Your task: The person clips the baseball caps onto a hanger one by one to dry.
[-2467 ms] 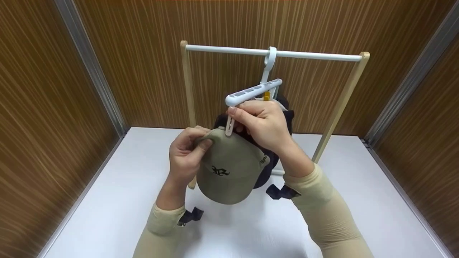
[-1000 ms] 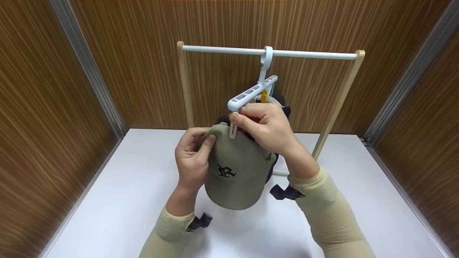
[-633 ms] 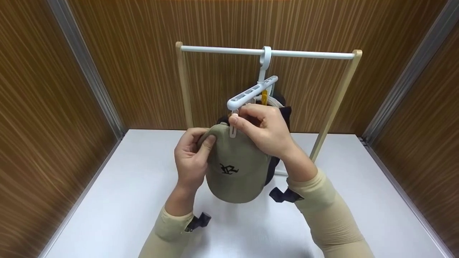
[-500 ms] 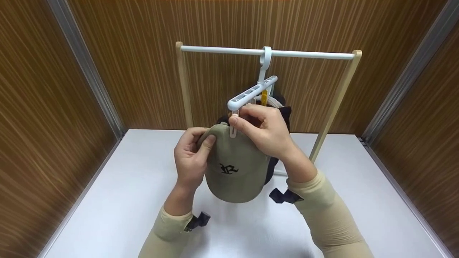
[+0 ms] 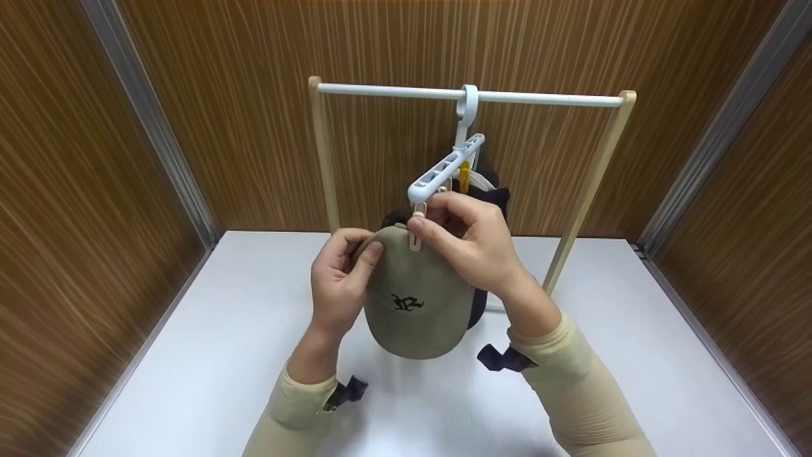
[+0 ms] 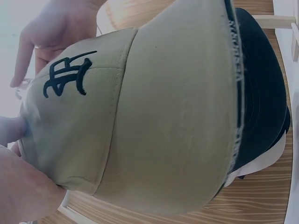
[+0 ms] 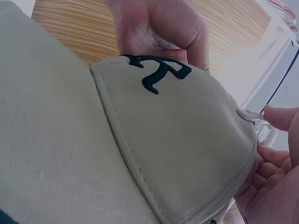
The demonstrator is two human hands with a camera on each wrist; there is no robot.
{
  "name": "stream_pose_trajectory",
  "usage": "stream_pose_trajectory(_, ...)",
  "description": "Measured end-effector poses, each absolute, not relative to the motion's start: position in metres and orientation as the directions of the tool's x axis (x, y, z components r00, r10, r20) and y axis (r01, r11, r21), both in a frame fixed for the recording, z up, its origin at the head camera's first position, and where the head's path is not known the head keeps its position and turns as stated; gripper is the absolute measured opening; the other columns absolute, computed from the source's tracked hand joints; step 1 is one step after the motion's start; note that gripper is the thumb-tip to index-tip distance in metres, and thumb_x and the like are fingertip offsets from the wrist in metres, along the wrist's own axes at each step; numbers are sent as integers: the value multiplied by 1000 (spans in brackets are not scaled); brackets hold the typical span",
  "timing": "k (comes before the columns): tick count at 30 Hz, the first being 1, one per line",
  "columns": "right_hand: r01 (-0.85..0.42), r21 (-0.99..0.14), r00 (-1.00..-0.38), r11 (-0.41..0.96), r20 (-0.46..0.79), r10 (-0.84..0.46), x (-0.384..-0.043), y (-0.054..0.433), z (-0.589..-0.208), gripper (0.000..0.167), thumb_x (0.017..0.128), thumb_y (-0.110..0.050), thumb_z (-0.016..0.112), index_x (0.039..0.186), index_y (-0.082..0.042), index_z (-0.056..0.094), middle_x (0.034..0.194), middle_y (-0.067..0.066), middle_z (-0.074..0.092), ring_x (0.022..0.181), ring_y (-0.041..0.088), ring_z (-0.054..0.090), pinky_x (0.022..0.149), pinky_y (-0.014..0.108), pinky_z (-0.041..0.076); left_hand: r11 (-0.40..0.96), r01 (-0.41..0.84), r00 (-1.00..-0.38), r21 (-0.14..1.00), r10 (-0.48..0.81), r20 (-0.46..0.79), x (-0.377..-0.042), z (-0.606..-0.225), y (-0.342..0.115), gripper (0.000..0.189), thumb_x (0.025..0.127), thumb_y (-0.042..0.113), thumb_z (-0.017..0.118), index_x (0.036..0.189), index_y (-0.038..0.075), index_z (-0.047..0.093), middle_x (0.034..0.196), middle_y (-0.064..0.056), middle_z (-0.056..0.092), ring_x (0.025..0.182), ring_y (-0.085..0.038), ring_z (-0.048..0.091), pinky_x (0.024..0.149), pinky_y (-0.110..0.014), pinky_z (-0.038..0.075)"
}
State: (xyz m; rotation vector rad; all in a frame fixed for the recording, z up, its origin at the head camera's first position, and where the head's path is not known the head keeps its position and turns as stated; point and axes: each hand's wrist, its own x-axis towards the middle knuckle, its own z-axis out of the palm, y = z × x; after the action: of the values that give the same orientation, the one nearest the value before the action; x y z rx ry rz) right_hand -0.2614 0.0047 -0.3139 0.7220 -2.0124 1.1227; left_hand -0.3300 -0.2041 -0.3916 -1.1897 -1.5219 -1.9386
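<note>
An olive-beige baseball cap (image 5: 419, 317) with a dark embroidered letter hangs brim down in the head view. My left hand (image 5: 339, 279) pinches its crown at the left, thumb on the front. With thumb and fingers my right hand (image 5: 479, 244) pinches a pale pink clothespin (image 5: 415, 241), whose tip lies over the top of the cap. The clothespin hangs under the near end of a light blue hanger (image 5: 438, 176). In the right wrist view the clothespin (image 7: 250, 115) bites the cap's fabric (image 7: 182, 140). The cap also fills much of the left wrist view (image 6: 163, 107).
Behind the cap hang other dark caps (image 5: 501, 197), partly hidden, with a yellow clothespin (image 5: 464, 178) by them. The hanger hooks onto the white bar (image 5: 393, 91) of a rack with wooden legs (image 5: 590, 190). A white tabletop (image 5: 254, 317) lies below, with wood-grain panels (image 5: 254, 127) around.
The hanger's near end has swung slightly down and toward me. Since the earliest frame the cap and left hand have shifted right. Both hands keep their pinch.
</note>
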Motion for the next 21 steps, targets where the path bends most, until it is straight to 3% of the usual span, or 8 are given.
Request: stream_pose_trajectory(21, -755, -476, -582, 450, 803, -127, -257, 14, -334, 14, 99, -6, 84, 111, -1, 78, 93, 1, 73, 73, 17, 63, 64, 27, 53, -268, 733, -562, 625, 279, 779, -333, -401, -203, 10, 108, -2, 69, 117, -4, 70, 107, -13, 70, 96, -22, 66, 86, -29, 59)
